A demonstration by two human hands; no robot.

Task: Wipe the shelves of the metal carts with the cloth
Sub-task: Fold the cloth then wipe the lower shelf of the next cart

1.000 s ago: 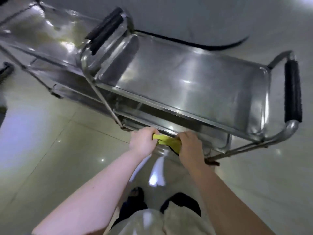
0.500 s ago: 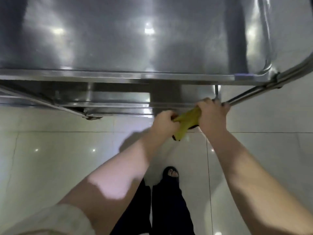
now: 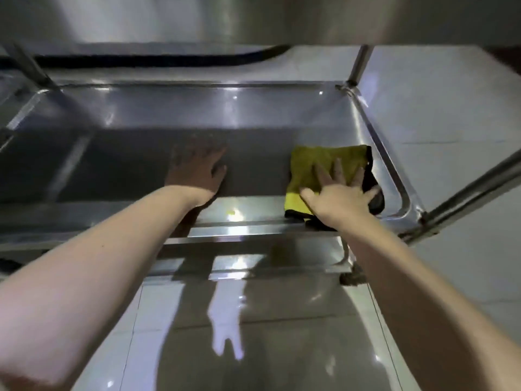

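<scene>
Presently the right hand [image 3: 341,193] lies flat on the cloth [image 3: 315,165], fingers spread wide and straight, pressing it down rather than gripping it. The cloth (yellow, with a dark edge) is on the middle shelf [image 3: 253,114] of the metal cart. Most of it reaches past the fingertips and out to the thumb side. A dark fold shows just beyond the little finger, close to the rounded corner of the shelf rim. The near edge of the cloth sits under the palm, at the front lip of the shelf.

The left hand [image 3: 197,170] is well apart from the cloth, on the thumb side of the right hand. It rests palm down on the bare metal in shadow, fingers straight, holding nothing.

Above both hands hangs the underside of the upper shelf [image 3: 253,18]. A lower shelf [image 3: 296,256] shows beneath the wrists, and below that the glossy tiled floor [image 3: 282,334].
</scene>
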